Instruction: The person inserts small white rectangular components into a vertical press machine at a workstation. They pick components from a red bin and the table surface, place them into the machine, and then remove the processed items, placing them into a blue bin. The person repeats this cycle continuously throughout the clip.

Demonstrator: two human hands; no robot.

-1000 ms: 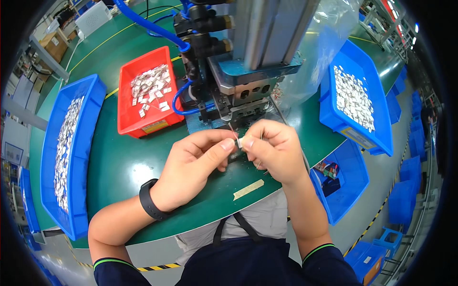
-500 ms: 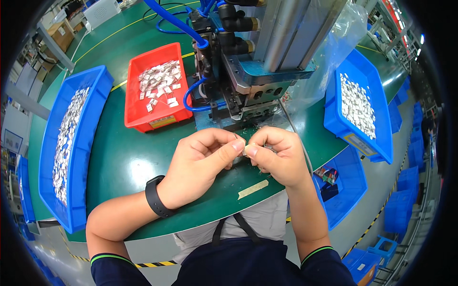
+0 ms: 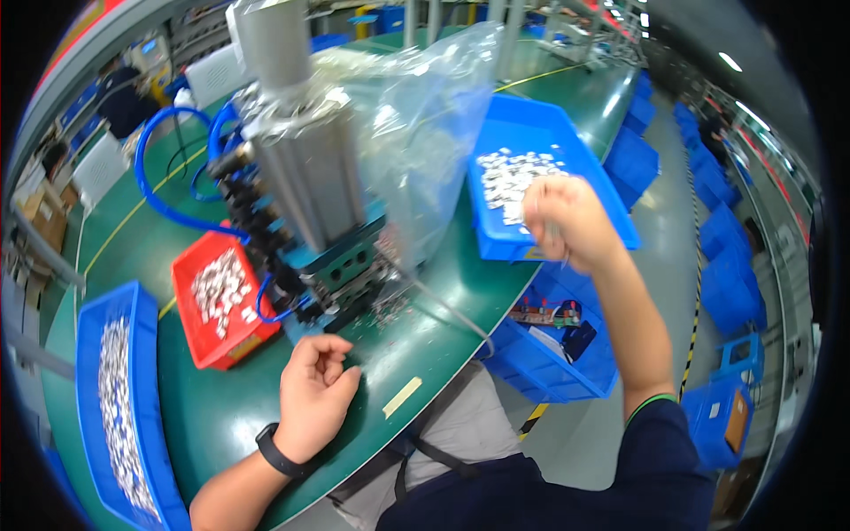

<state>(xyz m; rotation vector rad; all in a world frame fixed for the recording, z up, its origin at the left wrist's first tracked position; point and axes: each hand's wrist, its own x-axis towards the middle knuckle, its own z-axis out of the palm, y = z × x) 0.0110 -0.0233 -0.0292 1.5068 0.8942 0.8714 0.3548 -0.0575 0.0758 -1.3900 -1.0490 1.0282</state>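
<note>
My right hand (image 3: 571,223) is raised over the near end of a blue bin (image 3: 591,157) on the right, which holds small white parts (image 3: 513,181). Its fingers are curled together and slightly blurred; a thin wire-like strand shows below them, but what they grip is too unclear to name. On the green table, in front of the machine's base, my left hand (image 3: 319,389) rests with its fingers loosely bent and the thumb apart. Nothing shows in it. A black band (image 3: 279,451) circles the left wrist.
A metal press (image 3: 319,195) with blue air hoses stands between my hands, a clear plastic bag (image 3: 416,133) behind it. Left of it are a red bin (image 3: 211,343) and a long blue bin (image 3: 146,389) of white parts. Another blue bin (image 3: 522,363) sits below the table edge.
My hands have come apart. The right one has moved right and away to the blue bin; the left one stays near the press. The view has turned to the right.
</note>
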